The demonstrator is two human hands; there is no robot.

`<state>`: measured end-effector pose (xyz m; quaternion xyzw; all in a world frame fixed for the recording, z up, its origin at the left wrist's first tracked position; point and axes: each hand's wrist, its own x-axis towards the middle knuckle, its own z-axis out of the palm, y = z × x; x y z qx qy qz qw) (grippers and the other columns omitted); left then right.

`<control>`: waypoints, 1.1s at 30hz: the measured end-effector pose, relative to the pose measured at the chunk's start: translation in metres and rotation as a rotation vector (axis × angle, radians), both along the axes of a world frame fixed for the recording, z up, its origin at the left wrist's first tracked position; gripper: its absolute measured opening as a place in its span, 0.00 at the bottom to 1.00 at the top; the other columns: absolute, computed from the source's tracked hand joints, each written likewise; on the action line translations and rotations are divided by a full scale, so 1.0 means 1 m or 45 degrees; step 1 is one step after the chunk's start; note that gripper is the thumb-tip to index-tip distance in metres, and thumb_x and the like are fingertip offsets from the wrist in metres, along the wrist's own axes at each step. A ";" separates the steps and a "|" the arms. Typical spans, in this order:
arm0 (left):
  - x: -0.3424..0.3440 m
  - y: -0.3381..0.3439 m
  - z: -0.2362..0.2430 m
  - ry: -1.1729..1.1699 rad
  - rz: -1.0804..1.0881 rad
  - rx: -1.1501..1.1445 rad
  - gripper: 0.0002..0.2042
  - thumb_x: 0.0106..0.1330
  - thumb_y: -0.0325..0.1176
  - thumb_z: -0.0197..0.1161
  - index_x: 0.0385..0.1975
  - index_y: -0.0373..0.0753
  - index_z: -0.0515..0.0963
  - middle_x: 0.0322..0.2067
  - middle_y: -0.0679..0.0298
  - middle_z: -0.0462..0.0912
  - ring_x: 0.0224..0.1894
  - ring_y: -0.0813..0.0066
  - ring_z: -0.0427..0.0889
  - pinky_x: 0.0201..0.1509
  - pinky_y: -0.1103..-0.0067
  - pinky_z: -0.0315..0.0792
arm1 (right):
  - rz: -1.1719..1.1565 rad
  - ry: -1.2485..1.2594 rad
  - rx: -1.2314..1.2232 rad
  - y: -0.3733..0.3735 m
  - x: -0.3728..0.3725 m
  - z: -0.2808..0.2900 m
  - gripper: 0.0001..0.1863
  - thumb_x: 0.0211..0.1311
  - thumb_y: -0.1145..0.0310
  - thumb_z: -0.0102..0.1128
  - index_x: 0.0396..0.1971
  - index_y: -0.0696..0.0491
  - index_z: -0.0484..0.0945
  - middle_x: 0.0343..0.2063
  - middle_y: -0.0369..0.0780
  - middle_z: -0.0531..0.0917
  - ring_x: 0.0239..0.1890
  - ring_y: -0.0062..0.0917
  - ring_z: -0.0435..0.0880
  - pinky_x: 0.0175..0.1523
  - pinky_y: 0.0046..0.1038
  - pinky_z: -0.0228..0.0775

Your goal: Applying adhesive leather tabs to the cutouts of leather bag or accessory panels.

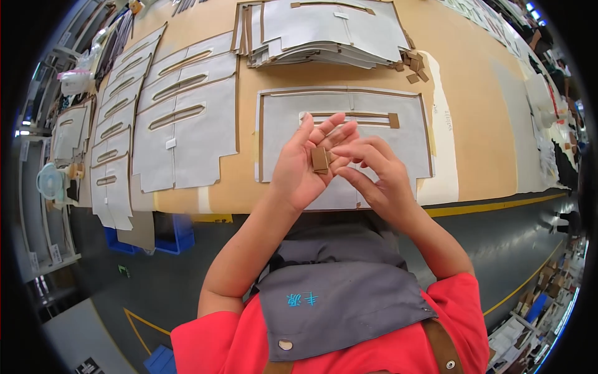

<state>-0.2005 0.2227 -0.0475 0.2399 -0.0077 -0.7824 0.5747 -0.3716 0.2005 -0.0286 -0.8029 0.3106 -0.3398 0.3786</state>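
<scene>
My left hand [298, 163] is turned palm up with its fingers a little curled, holding a few small flat brown tabs [320, 160] on the palm. From the right, my right hand [377, 169] reaches over the left fingers. Its thumb and forefinger are bent together at the edge of the tabs; whatever is between them is too small to make out. Below both hands lies a grey-white panel [283, 149] with brown edging. A brown-edged slot [355, 118] crosses its upper part, with a brown tab [393, 121] at the slot's right end.
A thick stack of similar panels [311, 31] stands at the far side, beside loose brown tabs [413, 64]. Overlapping slotted panels [187, 143] lie in rows at the left. Blue bins [175, 234] sit below the tan table [483, 118]. A white strip [443, 156] runs along its right part.
</scene>
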 end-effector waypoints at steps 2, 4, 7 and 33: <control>0.002 0.007 -0.014 0.009 -0.039 -0.022 0.29 0.78 0.55 0.41 0.65 0.36 0.67 0.54 0.58 0.79 0.59 0.66 0.76 0.64 0.70 0.70 | 0.027 0.047 -0.047 -0.003 0.012 -0.007 0.20 0.53 0.76 0.71 0.48 0.53 0.81 0.42 0.40 0.79 0.39 0.29 0.79 0.44 0.28 0.74; 0.003 0.014 -0.022 -0.058 -0.126 -0.040 0.30 0.78 0.57 0.38 0.66 0.40 0.67 0.51 0.65 0.80 0.52 0.73 0.77 0.56 0.74 0.73 | 0.101 0.135 -0.042 -0.001 0.019 -0.017 0.19 0.53 0.76 0.71 0.47 0.53 0.81 0.42 0.40 0.77 0.39 0.28 0.79 0.42 0.27 0.75; -0.001 0.016 -0.023 -0.112 -0.060 0.032 0.30 0.78 0.57 0.38 0.65 0.39 0.68 0.50 0.66 0.80 0.52 0.74 0.77 0.55 0.75 0.74 | 0.124 0.134 -0.029 0.000 0.023 -0.020 0.17 0.53 0.76 0.71 0.44 0.54 0.80 0.43 0.40 0.75 0.37 0.28 0.79 0.42 0.27 0.75; 0.071 0.003 -0.016 -1.358 0.129 0.187 0.06 0.66 0.31 0.69 0.38 0.37 0.83 0.25 0.75 0.80 0.19 0.94 0.61 0.20 0.89 0.51 | 0.138 0.413 -0.473 -0.045 0.022 -0.053 0.23 0.53 0.64 0.70 0.49 0.52 0.79 0.44 0.34 0.78 0.45 0.31 0.74 0.51 0.33 0.68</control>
